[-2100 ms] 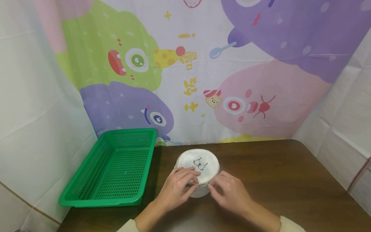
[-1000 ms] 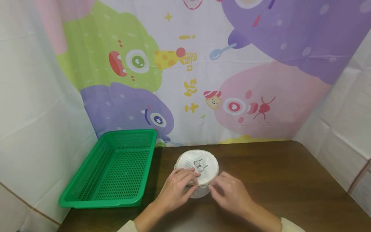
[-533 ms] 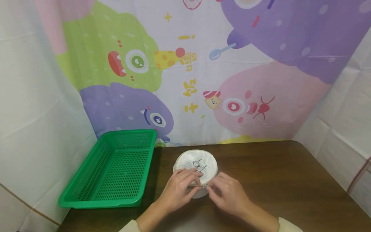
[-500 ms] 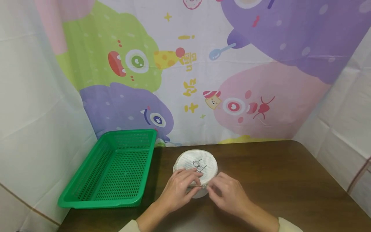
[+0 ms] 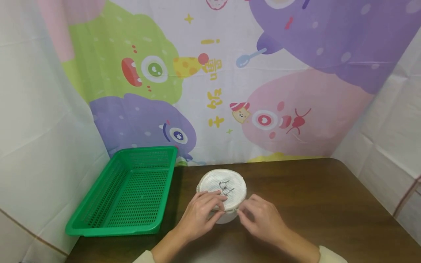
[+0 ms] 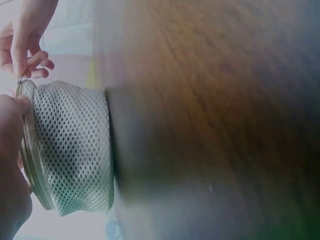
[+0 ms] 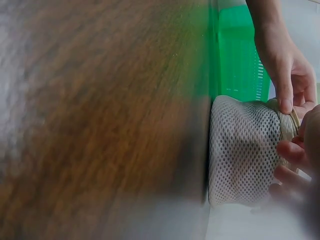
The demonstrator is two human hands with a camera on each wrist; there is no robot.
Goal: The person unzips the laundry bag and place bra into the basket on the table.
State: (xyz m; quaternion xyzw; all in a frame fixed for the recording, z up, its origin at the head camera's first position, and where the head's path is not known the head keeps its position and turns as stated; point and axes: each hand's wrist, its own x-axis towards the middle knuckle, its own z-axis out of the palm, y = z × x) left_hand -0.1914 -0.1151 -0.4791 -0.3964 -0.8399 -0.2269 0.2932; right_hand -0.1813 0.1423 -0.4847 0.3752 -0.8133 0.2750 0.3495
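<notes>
A round white mesh laundry bag [image 5: 215, 180] stands on the table, its lid marked with a dark line drawing of a bra. A zipper [image 6: 30, 167] runs round the rim just under the lid. My left hand [image 5: 200, 212] rests its fingers on the lid and pinches the front rim with the thumb. Just to its right, my right hand [image 5: 263, 220] pinches the small zipper pull [image 6: 20, 79] between thumb and forefinger. In the right wrist view, the mesh side [image 7: 242, 150] bulges slightly. What the bag contains is hidden.
A green plastic basket [image 5: 161, 199] with slotted walls stands left of the bag on the dark wooden table [image 5: 312, 197]. Behind the table hangs a cartoon-printed cloth [image 5: 217, 142], and pale sheets [image 5: 49, 128] close off both sides.
Over the last half second my hands have moved slightly apart at the rim, the right one a little to the right. The bag and the basket stay in place.
</notes>
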